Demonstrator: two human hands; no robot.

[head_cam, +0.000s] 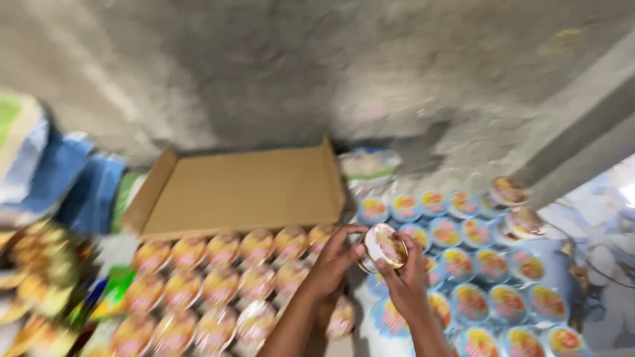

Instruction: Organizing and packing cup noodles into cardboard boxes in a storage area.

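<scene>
Near left: our way down is blocked by packed rows of orange-lidded cups (pixel 218 284) filling the cardboard box (pixel 238 188); only its raised far flap is bare. Right: blue-rimmed cups (pixel 489 264) stand tight together. A narrow gap runs between the two groups. Far concrete wall (pixel 317 73) closes off reach.

both forearms reach forward, left hand (pixel 331 261) and right hand (pixel 405 281) raised close together, fingers curled.
</scene>
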